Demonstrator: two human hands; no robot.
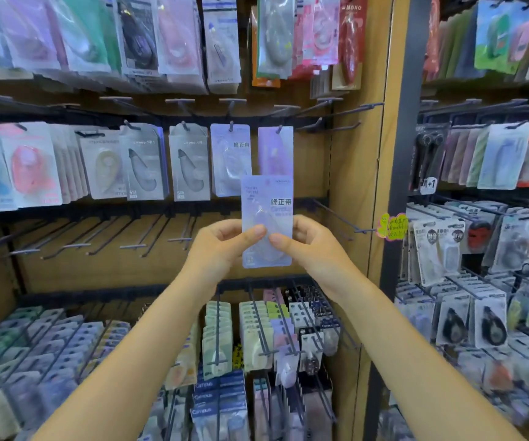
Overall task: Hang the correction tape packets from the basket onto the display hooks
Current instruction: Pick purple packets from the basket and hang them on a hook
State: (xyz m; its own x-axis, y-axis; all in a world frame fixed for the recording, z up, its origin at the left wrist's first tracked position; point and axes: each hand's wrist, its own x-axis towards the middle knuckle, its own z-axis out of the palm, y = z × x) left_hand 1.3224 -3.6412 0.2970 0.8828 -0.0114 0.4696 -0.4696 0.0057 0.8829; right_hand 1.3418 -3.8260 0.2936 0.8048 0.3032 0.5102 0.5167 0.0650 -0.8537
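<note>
From left to right I see my left hand [222, 246] pinching the lilac correction tape packet [267, 221] at its left edge, the packet upright just below the purple hung packet [275, 151], and my right hand [307, 246] pinching its right edge, left of the wooden upright [357, 186].

You hold a packet [267, 218] of smooth card with a shiny clear plastic bubble on its front. The hooks [336, 214] look like thin dark metal wire. The wall [349, 160] behind them looks like smooth, matt wood. The hung packets [190, 163] have glossy plastic fronts too.
</note>
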